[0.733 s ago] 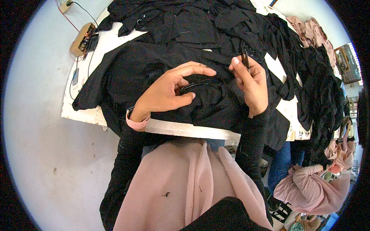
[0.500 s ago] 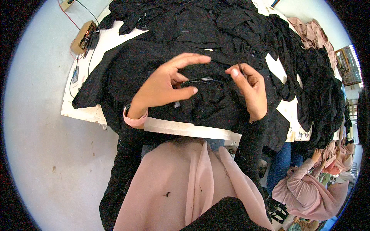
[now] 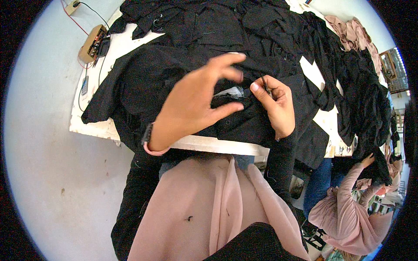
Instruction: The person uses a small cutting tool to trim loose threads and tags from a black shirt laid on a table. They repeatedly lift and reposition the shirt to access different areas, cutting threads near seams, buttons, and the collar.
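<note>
Looking down at a white-topped bench (image 3: 226, 146), we have a rumpled piece of black cloth (image 3: 248, 124) spread at its near edge, lying under and between our two hands. Our left hand (image 3: 191, 102), a little blurred, is over the cloth with its fingers spread: the thumb points to the right, low down, while the others reach out above it, well apart from the thumb. In that gap shows a pale grey strip of fabric (image 3: 230, 92) among the black folds; we cannot tell whether the left hand touches it. Our right hand (image 3: 278, 108) is just to the right of the strip, thumb and forefinger pressed together close to a dark fold. They pinch a slim dark tool (image 3: 264, 82), whose full shape is hidden from us.

Around our left wrist sits a pale pink wristband (image 3: 156, 152). Beyond the work, a heap of crumpled black fabric (image 3: 209, 26) covers much of the far side. At the left we see a light brown box with cables (image 3: 90, 43) and a small grey remote control (image 3: 84, 85). At the lower right, another person in pale pink (image 3: 348, 209) has a hand beside hanging dark cloth.
</note>
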A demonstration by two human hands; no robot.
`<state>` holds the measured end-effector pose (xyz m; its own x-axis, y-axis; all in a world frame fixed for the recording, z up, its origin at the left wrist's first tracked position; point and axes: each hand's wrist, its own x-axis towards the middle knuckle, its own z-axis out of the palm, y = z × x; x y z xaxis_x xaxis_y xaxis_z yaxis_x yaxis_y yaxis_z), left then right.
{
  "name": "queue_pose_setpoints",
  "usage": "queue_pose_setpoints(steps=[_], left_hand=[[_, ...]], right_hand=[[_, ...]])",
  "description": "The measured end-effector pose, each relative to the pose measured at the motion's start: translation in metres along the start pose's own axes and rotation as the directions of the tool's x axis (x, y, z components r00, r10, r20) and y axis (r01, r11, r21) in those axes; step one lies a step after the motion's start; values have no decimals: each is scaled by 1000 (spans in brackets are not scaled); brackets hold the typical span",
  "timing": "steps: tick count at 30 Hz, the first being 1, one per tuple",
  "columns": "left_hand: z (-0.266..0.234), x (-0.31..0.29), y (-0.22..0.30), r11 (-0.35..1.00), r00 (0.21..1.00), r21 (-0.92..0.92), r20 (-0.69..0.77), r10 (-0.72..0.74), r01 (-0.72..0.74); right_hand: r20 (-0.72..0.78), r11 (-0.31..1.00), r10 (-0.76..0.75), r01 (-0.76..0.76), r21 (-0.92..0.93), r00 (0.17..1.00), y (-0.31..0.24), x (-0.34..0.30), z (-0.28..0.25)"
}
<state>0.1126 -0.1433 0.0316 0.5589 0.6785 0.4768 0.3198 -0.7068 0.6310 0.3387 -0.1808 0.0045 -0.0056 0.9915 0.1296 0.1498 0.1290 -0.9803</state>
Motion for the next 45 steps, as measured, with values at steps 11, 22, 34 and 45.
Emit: queue_pose_setpoints(steps=[11, 22, 34, 45], left_hand=[[30, 1, -20, 479, 874, -762, 233, -427, 437], [26, 1, -16, 726, 973, -659, 219, -67, 198], [25, 5, -15, 958, 999, -287, -41, -8, -4], [21, 6, -10, 923, 995, -384, -81, -58, 23]], right_hand=[[-93, 964, -256, 247, -99, 962, -25, -13, 1], [-107, 923, -294, 253, -289, 950, -23, 4, 12], [-112, 906, -28, -22, -422, 993, -24, -21, 15], [-213, 970, -197, 159, -185, 957, -19, -12, 23]])
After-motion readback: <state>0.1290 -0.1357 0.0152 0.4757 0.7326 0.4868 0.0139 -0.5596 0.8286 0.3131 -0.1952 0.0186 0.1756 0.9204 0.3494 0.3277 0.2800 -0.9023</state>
